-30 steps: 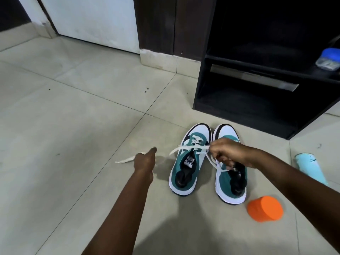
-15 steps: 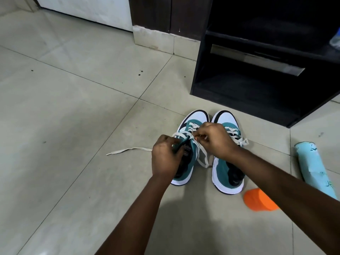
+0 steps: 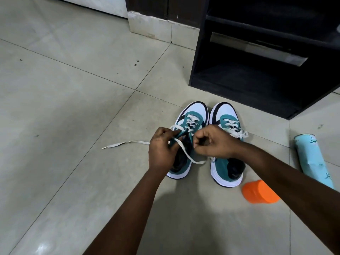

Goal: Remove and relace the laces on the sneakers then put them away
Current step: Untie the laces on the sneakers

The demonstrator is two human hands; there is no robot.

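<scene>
Two teal-and-white sneakers stand side by side on the tiled floor (image 3: 73, 89), toes pointing at a black shelf unit (image 3: 257, 74) just beyond them. The right sneaker (image 3: 227, 144) looks fully laced, its lace crossed over the tongue and the ends lying loose at its outer side, so that shoe appears finished apart from any tying. The left sneaker (image 3: 191, 122) is the one in hand: its white lace (image 3: 127, 143) crosses the lower eyelets near the toe, while one long end trails away over the floor to the left and another strip hangs across the open collar. The left hand (image 3: 161, 150) grips the upper of this shoe near the top eyelets, fingers curled round its edge and the lace. The right hand (image 3: 211, 142) is bunched tight, thumb and fingertips pinching the lace close to the tongue. By my reading the relacing of this shoe is roughly past halfway, with the top eyelets left to thread. After that both shoes must go away, probably into the shelf unit. An orange cup (image 3: 259, 193) and a pale blue bottle (image 3: 311, 159) lie to the right, clear of the work.
</scene>
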